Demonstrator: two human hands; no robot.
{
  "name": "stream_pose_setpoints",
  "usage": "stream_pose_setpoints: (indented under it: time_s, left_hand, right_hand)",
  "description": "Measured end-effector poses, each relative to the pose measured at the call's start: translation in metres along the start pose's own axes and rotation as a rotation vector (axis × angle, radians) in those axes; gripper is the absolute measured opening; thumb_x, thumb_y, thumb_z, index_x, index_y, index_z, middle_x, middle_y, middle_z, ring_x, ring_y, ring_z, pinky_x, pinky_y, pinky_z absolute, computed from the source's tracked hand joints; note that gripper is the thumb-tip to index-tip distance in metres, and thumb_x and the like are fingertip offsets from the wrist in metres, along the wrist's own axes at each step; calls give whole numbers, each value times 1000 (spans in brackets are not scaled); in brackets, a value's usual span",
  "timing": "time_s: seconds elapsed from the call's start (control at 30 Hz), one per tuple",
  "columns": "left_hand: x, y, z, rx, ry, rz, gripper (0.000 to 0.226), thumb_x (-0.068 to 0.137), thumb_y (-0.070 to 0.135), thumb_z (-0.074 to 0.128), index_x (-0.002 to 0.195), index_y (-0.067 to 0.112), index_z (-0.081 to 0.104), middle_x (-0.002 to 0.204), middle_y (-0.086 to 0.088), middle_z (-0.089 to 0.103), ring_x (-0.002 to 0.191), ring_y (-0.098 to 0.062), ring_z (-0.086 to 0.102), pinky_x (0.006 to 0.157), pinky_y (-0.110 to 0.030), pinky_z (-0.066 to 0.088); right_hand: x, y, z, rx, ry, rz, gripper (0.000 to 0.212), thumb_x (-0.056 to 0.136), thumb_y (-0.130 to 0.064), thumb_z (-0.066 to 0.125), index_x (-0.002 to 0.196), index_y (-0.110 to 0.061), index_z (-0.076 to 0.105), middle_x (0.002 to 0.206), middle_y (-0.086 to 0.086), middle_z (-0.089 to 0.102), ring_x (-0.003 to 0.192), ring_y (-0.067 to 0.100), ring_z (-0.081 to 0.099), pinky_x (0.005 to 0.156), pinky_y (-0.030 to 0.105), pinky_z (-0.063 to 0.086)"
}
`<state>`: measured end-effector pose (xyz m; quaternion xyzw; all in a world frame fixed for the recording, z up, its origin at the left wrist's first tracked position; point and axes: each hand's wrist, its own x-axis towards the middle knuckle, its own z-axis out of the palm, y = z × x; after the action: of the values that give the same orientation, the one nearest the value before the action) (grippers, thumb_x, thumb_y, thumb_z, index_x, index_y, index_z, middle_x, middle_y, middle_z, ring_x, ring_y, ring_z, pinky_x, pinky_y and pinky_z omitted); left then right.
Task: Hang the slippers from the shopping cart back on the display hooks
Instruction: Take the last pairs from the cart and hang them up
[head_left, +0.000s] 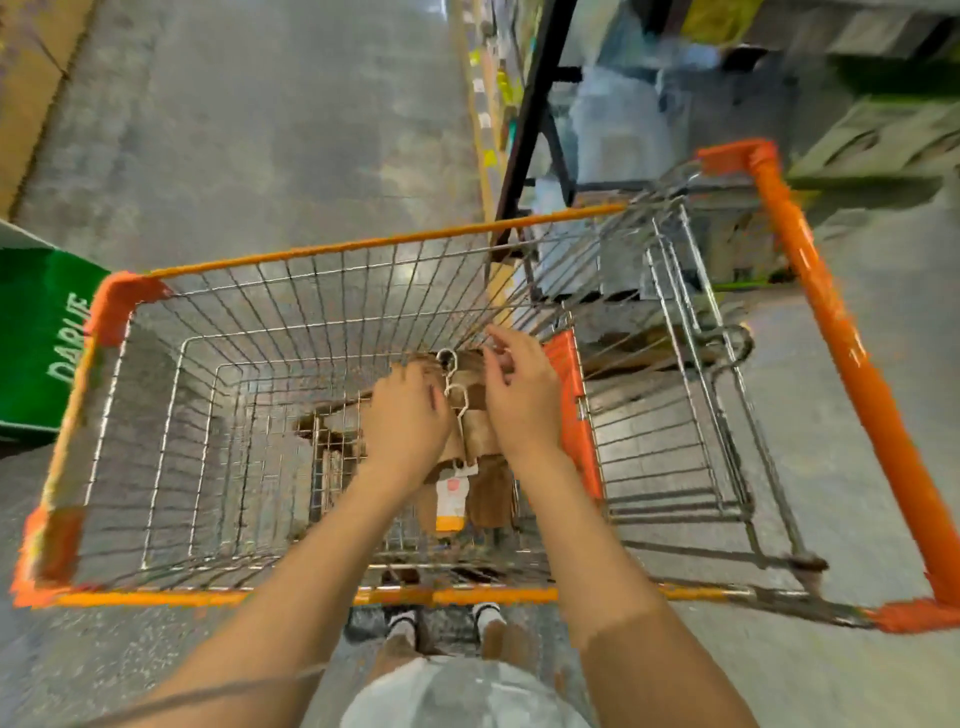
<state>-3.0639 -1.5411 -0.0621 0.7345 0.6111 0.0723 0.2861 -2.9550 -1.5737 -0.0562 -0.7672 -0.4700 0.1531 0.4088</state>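
Brown slippers (480, 434) on white plastic hangers lie in the shopping cart (332, 249), a wire basket with orange rims. A white and orange price tag (451, 500) hangs from them. Both my hands reach down into the basket. My left hand (408, 415) lies over the left side of the slippers with fingers curled at a white hanger hook (457, 395). My right hand (519, 395) is at the right side, its fingers bent near a second hook (447, 358). The picture is blurred, so the exact grip is unclear. More brown slippers (324, 423) lie deeper in the basket.
A green box (44, 338) with white lettering stands at the cart's left. Store shelving on a black frame (540, 104) runs along the upper right, with boxed goods. Grey concrete aisle floor (249, 130) stretches ahead. The cart's orange handle bar (831, 332) is at right.
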Motion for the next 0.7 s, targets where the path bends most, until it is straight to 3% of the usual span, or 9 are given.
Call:
stream_pose_setpoints:
  time_s: [0.13,0.3,0.5,0.7]
  left_hand:
    - [20,-18,39,0,-47,-34,33,91,19,42,117,2,51,117,-19,57,106,-37,52,86,-44,46]
    - [28,-32,66,-1,-119,-55,32,93,19,41,117,0,48,119,-20,55,111,-38,48,91,-47,42]
    - [32,-42,89,39,-222,-108,33,93,19,40,119,-1,46,121,-20,54,115,-37,45,87,-46,44]
    - [62,-63,121,114,-298,-110,34,92,19,42,122,3,44,124,-18,51,118,-34,43,92,-42,41]
  right_hand:
    - [3,27,31,-51,-5,133,28,90,-11,53,118,-8,59,114,11,61,102,27,58,87,36,46]
    - [-4,48,59,-71,-26,226,25,89,-10,53,112,-9,61,108,10,63,92,30,61,79,39,49]
    - [-17,77,86,-80,-137,341,29,90,-13,51,118,-14,59,113,8,59,98,27,59,81,41,49]
    - [7,122,115,-212,-301,301,31,90,-8,49,119,-11,56,118,11,56,107,31,54,86,40,45]
